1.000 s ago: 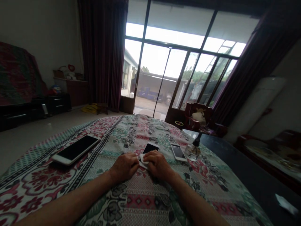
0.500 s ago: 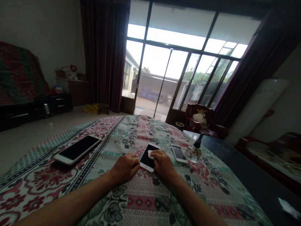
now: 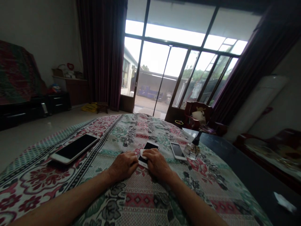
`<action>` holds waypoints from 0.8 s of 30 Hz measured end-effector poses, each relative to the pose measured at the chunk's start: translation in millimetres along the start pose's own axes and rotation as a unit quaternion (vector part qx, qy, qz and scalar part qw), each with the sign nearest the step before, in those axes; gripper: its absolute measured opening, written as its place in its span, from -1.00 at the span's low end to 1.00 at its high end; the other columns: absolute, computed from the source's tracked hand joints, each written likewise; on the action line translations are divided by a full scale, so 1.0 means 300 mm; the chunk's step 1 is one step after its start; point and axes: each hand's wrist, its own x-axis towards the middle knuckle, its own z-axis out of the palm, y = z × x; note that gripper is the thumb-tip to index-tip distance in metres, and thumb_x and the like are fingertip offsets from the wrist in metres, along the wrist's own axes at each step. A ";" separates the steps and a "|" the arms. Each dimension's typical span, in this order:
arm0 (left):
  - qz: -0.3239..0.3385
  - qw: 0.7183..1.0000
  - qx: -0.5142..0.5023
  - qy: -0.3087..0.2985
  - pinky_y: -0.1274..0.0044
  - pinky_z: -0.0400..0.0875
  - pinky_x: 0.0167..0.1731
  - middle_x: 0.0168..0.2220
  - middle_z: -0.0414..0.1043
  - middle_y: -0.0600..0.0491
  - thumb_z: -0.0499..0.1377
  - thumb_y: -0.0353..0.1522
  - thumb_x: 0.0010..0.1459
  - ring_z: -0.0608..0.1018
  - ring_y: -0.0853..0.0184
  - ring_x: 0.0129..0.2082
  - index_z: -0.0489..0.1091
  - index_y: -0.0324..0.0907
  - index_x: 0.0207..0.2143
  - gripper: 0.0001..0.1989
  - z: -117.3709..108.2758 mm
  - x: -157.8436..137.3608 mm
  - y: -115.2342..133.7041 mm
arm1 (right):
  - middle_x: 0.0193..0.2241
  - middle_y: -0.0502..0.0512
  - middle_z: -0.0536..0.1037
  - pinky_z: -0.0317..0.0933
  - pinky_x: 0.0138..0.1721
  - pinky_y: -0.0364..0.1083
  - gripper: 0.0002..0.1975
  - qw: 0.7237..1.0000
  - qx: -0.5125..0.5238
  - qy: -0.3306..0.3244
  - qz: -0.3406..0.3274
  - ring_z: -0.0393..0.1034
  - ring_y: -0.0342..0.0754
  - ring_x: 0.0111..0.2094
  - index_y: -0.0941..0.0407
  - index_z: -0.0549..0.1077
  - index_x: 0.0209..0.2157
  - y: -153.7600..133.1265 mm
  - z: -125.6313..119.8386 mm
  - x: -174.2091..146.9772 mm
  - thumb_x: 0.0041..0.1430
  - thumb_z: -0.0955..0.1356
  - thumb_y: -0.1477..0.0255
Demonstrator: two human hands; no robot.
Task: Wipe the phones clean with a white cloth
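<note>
A white-framed smartphone (image 3: 150, 145) with a dark screen lies on the patterned tablecloth in front of me. My left hand (image 3: 124, 164) is closed at its left edge, fingers curled against the frame. On the screen, my right hand (image 3: 158, 163) presses a small white wiping pad (image 3: 142, 153) under its fingertips, covering much of the phone's middle and right side. Just right of that hand lies a second, smaller white phone (image 3: 178, 151). Farther left rests a larger white device with a black screen (image 3: 77, 147), like a big phone or tablet.
Beside the smaller phone stands a clear glass bottle with a black top (image 3: 194, 147). The floral tablecloth (image 3: 141, 201) spreads over the table, and a dark surface (image 3: 237, 169) adjoins it at right, carrying a crumpled white tissue (image 3: 285, 202). A wooden chair (image 3: 198, 114) stands beyond.
My right hand has slid the white pad left across the phone's screen, toward its left edge. My left hand stays at the phone's side. The view has shifted slightly.
</note>
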 end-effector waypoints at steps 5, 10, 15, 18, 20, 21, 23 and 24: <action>-0.002 1.000 0.001 0.004 0.53 0.33 -0.32 -0.45 0.43 0.05 0.13 -0.47 0.17 0.48 0.32 -0.37 0.39 -0.19 -0.50 -0.83 0.008 -0.004 -0.004 | 0.01 0.12 0.51 0.10 0.12 -0.04 -0.56 0.998 -0.033 0.006 0.051 0.29 -0.02 0.05 0.13 0.51 -0.08 0.053 -0.010 0.032 0.09 0.19 0.70; -0.007 1.000 -0.008 0.005 0.53 0.32 -0.33 -0.47 0.43 0.05 0.11 -0.47 0.19 0.47 0.34 -0.39 0.40 -0.19 -0.50 -0.80 0.006 -0.002 -0.003 | -0.01 0.14 0.53 0.09 0.10 -0.06 -0.53 0.995 -0.059 0.016 0.085 0.31 -0.02 0.03 0.14 0.50 -0.05 0.125 -0.002 0.059 0.11 0.16 0.71; -0.014 1.000 -0.012 0.005 0.53 0.31 -0.34 -0.47 0.43 0.04 0.12 -0.46 0.19 0.48 0.33 -0.39 0.42 -0.20 -0.49 -0.81 -0.003 0.004 0.001 | 0.01 0.17 0.51 0.09 0.08 -0.09 -0.54 0.986 -0.081 0.003 0.144 0.32 -0.03 0.04 0.15 0.51 -0.06 0.175 0.006 0.102 0.11 0.16 0.71; -0.015 1.000 -0.013 0.003 0.53 0.32 -0.33 -0.47 0.44 0.05 0.12 -0.45 0.20 0.48 0.33 -0.39 0.43 -0.20 -0.47 -0.81 -0.002 0.005 0.000 | 0.01 0.13 0.52 0.08 0.07 -0.11 -0.55 0.979 -0.096 -0.009 0.178 0.33 -0.04 0.03 0.12 0.52 -0.09 0.178 0.007 0.122 0.12 0.17 0.69; -0.016 1.000 -0.014 0.001 0.53 0.32 -0.32 -0.46 0.44 0.05 0.12 -0.45 0.20 0.49 0.33 -0.38 0.44 -0.20 -0.46 -0.82 0.000 0.003 -0.001 | 0.02 0.10 0.51 0.06 0.07 -0.13 -0.55 0.977 -0.107 -0.001 0.184 0.31 -0.04 0.05 0.10 0.52 -0.07 0.167 0.007 0.122 0.13 0.17 0.68; -0.015 1.000 -0.013 0.000 0.52 0.32 -0.32 -0.46 0.44 0.05 0.12 -0.46 0.20 0.49 0.32 -0.38 0.44 -0.20 -0.46 -0.82 0.002 0.003 -0.002 | 0.03 0.09 0.51 0.06 0.07 -0.13 -0.55 0.977 -0.112 0.004 0.180 0.30 -0.04 0.05 0.09 0.51 -0.07 0.158 0.006 0.119 0.13 0.17 0.68; -0.014 1.000 -0.010 -0.001 0.52 0.32 -0.32 -0.46 0.44 0.04 0.11 -0.46 0.20 0.48 0.32 -0.38 0.44 -0.20 -0.46 -0.82 0.004 0.001 -0.004 | 0.02 0.07 0.52 0.06 0.06 -0.14 -0.56 0.980 -0.117 0.008 0.162 0.30 -0.04 0.04 0.09 0.52 -0.08 0.136 0.004 0.109 0.13 0.18 0.68; -0.013 1.000 -0.008 -0.002 0.52 0.32 -0.32 -0.46 0.44 0.04 0.11 -0.46 0.20 0.48 0.32 -0.38 0.43 -0.20 -0.47 -0.81 0.005 0.001 -0.005 | 0.01 0.07 0.53 0.06 0.06 -0.15 -0.57 0.982 -0.117 0.007 0.151 0.31 -0.04 0.02 0.09 0.52 -0.10 0.123 0.003 0.104 0.12 0.18 0.68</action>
